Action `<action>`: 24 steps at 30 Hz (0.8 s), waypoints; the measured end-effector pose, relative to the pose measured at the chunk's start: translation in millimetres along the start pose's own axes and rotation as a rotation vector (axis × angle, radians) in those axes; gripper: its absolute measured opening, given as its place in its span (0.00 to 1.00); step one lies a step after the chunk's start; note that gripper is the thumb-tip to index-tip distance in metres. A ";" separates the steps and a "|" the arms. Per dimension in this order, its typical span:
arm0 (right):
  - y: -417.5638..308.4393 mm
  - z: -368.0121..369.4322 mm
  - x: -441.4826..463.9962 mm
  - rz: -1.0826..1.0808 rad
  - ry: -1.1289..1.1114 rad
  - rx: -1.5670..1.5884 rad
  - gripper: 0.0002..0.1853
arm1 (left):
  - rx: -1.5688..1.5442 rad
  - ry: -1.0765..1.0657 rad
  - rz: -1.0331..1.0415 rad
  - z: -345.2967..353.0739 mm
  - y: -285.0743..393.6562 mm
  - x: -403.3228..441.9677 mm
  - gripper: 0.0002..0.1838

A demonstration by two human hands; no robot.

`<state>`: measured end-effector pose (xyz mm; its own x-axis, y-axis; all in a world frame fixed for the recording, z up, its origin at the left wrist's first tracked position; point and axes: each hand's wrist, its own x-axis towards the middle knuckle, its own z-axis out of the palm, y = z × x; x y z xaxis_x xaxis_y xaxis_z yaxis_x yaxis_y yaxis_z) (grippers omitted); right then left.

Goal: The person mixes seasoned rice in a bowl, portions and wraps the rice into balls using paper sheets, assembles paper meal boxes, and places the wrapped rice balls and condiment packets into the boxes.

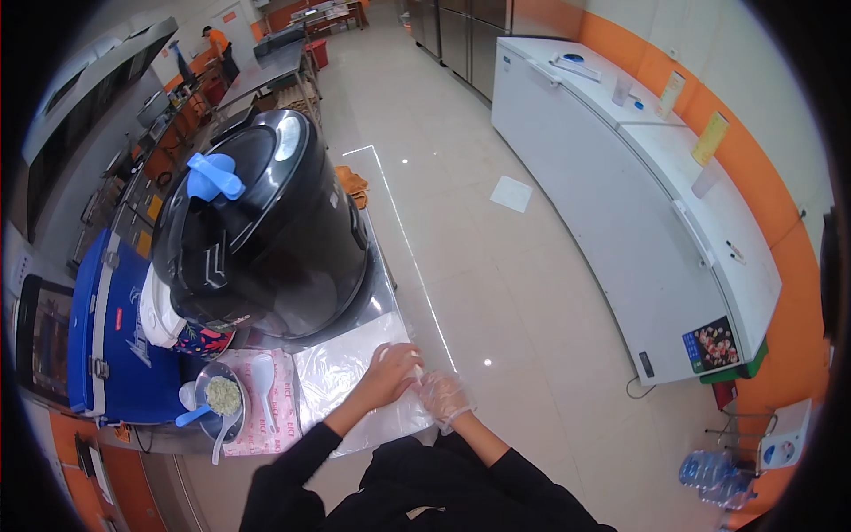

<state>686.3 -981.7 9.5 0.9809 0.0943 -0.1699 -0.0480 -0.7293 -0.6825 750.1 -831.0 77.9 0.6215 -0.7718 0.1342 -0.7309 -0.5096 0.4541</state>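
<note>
Metal bowl (212, 426) of pale food (222, 395)

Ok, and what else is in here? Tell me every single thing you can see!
Pot: one, black, on metal table
Scoop: one, blue, on pot's lid
Cooler: one, blue, far left
Bowl: one, metal, front left
Shredded food: one heap, pale green, in bowl
Spoon: one, white, on pink-and-white paper
Plastic sheet: white-looking, under hands
Freezer: one, white, right
Tubes: two, yellowish, on freezer
Flat square: one, white, on floor
Water bottles: count unclear, bluish, lower right
Distant person: one, orange top, upper left
Other bits: too small to tell
Left hand: one, touching the other
Right hand: one, in clear glove
</note>
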 end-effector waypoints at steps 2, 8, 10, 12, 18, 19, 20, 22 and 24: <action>9.2 12.3 8.1 0.031 -0.006 0.000 0.19 | -0.048 0.468 -0.388 14.0 15.2 -39.9 0.23; 6.0 11.7 23.2 -0.202 0.063 -0.157 0.18 | 0.036 0.627 -0.871 63.5 17.7 -153.4 0.32; 2.8 7.4 21.9 -0.224 0.162 -0.054 0.16 | 0.007 0.654 -0.870 59.6 18.3 -155.6 0.33; 18.4 23.1 21.9 -0.113 0.272 0.178 0.12 | -0.018 0.733 -0.935 59.6 13.4 -151.5 0.33; 14.2 8.1 21.5 -0.214 0.338 0.214 0.12 | -0.051 0.750 -1.053 53.0 9.4 -157.1 0.32; 10.5 0.0 23.9 -0.151 0.287 0.201 0.12 | -0.039 0.727 -1.062 52.1 6.8 -159.1 0.32; -2.1 -17.3 22.7 -0.088 0.236 0.182 0.12 | -0.032 0.705 -1.072 52.8 6.0 -159.5 0.32; -9.2 -37.6 16.8 -0.073 0.248 0.156 0.12 | 0.051 0.632 -1.084 55.0 7.3 -159.6 0.32; -5.1 -54.4 14.9 -0.179 0.381 0.156 0.12 | 0.128 0.569 -1.090 56.0 5.8 -162.7 0.33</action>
<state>711.4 -1013.5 49.2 0.9743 -0.0681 0.2148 0.1295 -0.6109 -0.7811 629.0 -729.7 9.3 0.9336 0.3382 0.1182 0.2432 -0.8406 0.4840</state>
